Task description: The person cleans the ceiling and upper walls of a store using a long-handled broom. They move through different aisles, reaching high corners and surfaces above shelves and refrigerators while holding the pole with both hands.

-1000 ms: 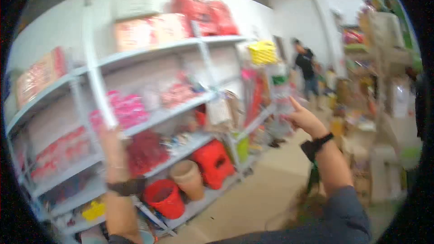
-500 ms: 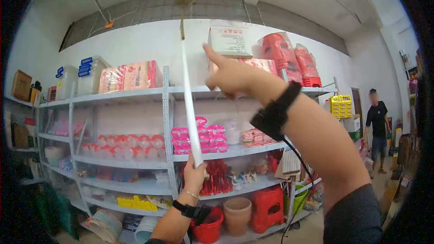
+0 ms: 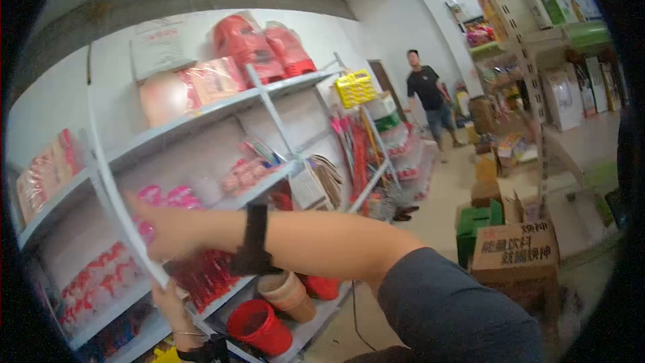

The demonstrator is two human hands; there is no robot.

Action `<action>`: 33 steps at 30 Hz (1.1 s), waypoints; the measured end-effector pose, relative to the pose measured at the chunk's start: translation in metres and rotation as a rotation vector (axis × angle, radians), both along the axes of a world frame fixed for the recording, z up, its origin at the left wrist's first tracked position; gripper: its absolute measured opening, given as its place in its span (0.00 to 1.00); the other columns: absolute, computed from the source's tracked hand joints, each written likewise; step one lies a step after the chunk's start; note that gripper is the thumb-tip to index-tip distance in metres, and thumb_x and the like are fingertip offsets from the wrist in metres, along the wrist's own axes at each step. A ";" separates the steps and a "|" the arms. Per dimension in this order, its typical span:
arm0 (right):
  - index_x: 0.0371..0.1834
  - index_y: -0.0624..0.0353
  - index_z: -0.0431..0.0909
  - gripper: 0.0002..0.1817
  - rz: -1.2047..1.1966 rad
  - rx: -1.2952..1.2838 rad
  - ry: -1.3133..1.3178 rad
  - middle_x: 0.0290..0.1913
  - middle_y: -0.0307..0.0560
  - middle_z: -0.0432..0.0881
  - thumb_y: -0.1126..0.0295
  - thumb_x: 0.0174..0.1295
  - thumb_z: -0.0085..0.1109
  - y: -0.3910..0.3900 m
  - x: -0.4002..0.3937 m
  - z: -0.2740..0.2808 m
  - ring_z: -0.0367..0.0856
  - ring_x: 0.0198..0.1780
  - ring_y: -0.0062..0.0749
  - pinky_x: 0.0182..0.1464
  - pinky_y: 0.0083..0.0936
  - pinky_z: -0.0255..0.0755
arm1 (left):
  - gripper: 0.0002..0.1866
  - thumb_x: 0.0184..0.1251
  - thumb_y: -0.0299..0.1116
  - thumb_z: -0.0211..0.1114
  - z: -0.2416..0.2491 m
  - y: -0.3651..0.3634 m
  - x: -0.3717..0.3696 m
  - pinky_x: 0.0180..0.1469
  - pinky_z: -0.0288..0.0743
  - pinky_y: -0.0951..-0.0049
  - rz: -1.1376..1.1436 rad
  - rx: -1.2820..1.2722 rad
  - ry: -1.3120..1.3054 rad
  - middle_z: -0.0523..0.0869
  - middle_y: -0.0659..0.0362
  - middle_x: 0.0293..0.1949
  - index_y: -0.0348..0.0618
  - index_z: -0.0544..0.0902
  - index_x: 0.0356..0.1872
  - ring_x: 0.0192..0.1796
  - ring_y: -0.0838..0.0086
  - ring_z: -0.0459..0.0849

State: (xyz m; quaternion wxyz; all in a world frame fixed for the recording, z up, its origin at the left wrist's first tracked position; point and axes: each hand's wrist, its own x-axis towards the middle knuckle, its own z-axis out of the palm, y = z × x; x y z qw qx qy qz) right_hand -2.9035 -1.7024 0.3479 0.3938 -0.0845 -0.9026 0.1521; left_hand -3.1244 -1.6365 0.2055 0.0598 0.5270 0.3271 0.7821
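Note:
My left hand point(image 3: 169, 301) is wrapped round the lower part of a long white pole point(image 3: 121, 208). The pole rises steeply in front of the shelves, and a bushy brown tuft point(image 3: 97, 10) shows blurred at its top. Just above the left hand, my right hand point(image 3: 176, 227) reaches across from the right and overlaps the pole's edge in this view. Motion smears its fingers. Behind it lie pink wrapped packs point(image 3: 176, 195) and red goods point(image 3: 211, 282) on the shelves.
A metal shelving unit point(image 3: 181, 123) fills the left, with red stools point(image 3: 243, 47) on top and a red bucket point(image 3: 259, 328) below. Cartons point(image 3: 514, 249) stand on the floor at right beside another shelf point(image 3: 531, 87). A person point(image 3: 427, 91) stands in the aisle.
The view has swung right and tilted, bringing the right-hand shelf and cartons in. My right hand has come down from pointing near the top shelf to beside the pole. My left hand still grips the pole.

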 end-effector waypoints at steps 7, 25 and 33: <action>0.62 0.61 0.19 0.50 0.033 -0.221 -0.190 0.17 0.44 0.71 0.74 0.45 0.49 -0.018 0.063 -0.078 0.69 0.19 0.29 0.23 0.24 0.63 | 0.28 0.53 0.20 0.51 0.004 -0.007 0.011 0.34 0.68 0.79 0.063 -0.102 0.009 0.73 0.58 0.40 0.36 0.60 0.59 0.34 0.78 0.73; 0.62 0.55 0.16 0.53 0.054 -0.277 -0.162 0.15 0.42 0.70 0.74 0.44 0.53 0.001 0.078 -0.096 0.69 0.16 0.26 0.18 0.22 0.64 | 0.30 0.53 0.23 0.52 0.002 0.008 -0.009 0.37 0.67 0.80 0.030 -0.147 -0.005 0.72 0.57 0.45 0.39 0.58 0.61 0.37 0.77 0.71; 0.62 0.54 0.16 0.54 0.054 -0.307 -0.179 0.15 0.42 0.70 0.75 0.44 0.53 -0.005 0.082 -0.097 0.69 0.18 0.27 0.21 0.22 0.65 | 0.29 0.54 0.24 0.51 0.010 -0.007 0.010 0.30 0.67 0.81 0.042 -0.166 0.033 0.72 0.58 0.43 0.40 0.59 0.60 0.32 0.78 0.72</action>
